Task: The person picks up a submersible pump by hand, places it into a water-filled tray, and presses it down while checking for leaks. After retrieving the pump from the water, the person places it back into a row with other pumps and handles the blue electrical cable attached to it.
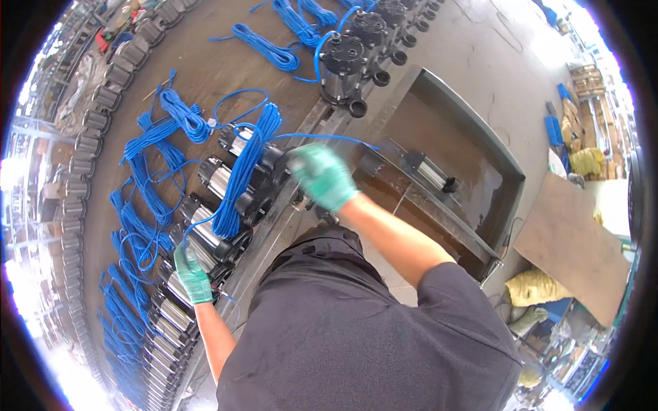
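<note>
My left hand (192,275), in a green glove, is at the row of steel-bodied pumps lying on their sides. Its fingers are closed at a blue cable (199,222) that runs off a long coiled bundle. That blue cable bundle (248,171) lies across several pumps, including a silver pump (218,179) with black ends. Near the black end of the topmost lying pump (275,162) is my right hand (322,176), also gloved in green. Motion smears its fingers, so their grip cannot be made out. A single blue cable (336,137) stretches above it toward the tank.
On the right stands a metal tank (473,127) of murky water, with a pump (432,172) in it. More coiled blue cables (264,48) lie on the brown bench (199,58). Upright pumps (341,75) line its far edge; steel housings (89,144) run along the left.
</note>
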A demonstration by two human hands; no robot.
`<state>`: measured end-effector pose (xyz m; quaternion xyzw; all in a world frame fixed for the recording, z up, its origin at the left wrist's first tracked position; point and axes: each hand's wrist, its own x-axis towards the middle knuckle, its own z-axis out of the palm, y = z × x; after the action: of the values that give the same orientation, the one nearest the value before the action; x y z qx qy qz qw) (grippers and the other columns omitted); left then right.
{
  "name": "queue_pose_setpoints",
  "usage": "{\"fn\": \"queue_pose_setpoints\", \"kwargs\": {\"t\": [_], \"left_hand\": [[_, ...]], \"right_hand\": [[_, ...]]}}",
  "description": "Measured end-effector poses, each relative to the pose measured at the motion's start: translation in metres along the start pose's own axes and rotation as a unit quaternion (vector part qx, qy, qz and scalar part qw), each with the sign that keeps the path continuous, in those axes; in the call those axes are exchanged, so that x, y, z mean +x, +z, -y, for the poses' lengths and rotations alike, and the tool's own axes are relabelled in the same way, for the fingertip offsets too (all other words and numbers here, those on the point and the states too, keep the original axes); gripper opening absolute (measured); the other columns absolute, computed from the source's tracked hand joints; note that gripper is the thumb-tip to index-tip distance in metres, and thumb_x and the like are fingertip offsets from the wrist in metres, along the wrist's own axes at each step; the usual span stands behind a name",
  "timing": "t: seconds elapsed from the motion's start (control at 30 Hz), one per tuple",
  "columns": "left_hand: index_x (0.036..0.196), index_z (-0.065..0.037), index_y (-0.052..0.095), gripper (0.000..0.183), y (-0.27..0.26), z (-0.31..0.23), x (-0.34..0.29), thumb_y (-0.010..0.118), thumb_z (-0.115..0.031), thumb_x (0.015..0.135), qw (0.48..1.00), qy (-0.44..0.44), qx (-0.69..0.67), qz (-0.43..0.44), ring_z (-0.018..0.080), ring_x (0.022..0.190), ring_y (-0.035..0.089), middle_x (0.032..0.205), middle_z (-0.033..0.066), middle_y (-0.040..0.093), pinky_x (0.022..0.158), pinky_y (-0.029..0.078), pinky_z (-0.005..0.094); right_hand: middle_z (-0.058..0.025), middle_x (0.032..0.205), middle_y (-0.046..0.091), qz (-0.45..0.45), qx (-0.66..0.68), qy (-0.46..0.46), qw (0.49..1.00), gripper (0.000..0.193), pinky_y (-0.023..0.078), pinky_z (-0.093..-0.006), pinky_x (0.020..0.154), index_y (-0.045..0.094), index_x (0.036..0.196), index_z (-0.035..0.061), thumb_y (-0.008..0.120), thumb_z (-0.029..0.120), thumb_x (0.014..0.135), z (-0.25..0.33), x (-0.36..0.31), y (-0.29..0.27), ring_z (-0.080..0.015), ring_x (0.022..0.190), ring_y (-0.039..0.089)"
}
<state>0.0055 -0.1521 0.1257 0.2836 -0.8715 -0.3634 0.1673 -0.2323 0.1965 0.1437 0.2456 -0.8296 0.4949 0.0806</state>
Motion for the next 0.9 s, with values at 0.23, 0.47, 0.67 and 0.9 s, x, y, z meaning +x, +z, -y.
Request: {"fn": "queue_pose_setpoints", "kwargs": {"t": [0.23,0.47,0.67,0.9], "left_hand": [[0.129,-0.006,0.060,0.037,0.000,-0.018,-0.001,0.056,-0.034,0.105,0.993,-0.109,-0.043,0.015,0.0093,0.080,0.052,0.097,0.0007,0.062,0.074,0.046,0.0276],[0.122,-0.010,0.064,0.033,0.005,-0.024,0.002,0.056,-0.037,0.105,0.987,-0.131,-0.090,0.017,0.0031,0.060,0.036,0.081,-0.0053,0.055,0.052,0.030,0.0221],[0.112,-0.006,0.065,0.035,0.002,-0.002,0.007,0.054,-0.038,0.106,0.989,-0.133,-0.064,0.004,0.0069,0.072,0.046,0.080,-0.0035,0.056,0.065,0.041,0.0254],[0.116,-0.001,0.065,0.030,0.010,-0.013,0.002,0.056,-0.028,0.105,0.996,-0.070,-0.026,-0.045,0.0140,0.076,0.053,0.082,0.0056,0.063,0.073,0.048,0.0343]], "right_hand": [[-0.0216,0.134,0.058,-0.134,-0.408,0.328,0.841,0.041,0.045,-0.0469,0.106,0.060,0.129,0.0030,0.061,0.022,0.092,-0.217,-0.148,-0.201,-0.0392,0.124,0.055],[-0.0151,0.167,0.021,0.101,-0.341,0.608,0.709,0.064,0.032,-0.0403,0.121,0.031,0.158,0.0105,0.047,0.027,0.098,-0.302,-0.244,-0.249,-0.0366,0.150,0.031],[-0.0204,0.166,0.022,0.120,-0.330,0.632,0.691,0.069,0.033,-0.0396,0.121,0.026,0.158,0.0029,0.047,0.024,0.096,-0.263,-0.200,-0.239,-0.0372,0.148,0.034],[-0.0242,0.154,0.041,0.116,-0.323,0.560,0.754,0.067,0.028,-0.0388,0.122,0.036,0.149,-0.0073,0.061,0.018,0.092,-0.277,-0.213,-0.226,-0.0352,0.146,0.036]]}}
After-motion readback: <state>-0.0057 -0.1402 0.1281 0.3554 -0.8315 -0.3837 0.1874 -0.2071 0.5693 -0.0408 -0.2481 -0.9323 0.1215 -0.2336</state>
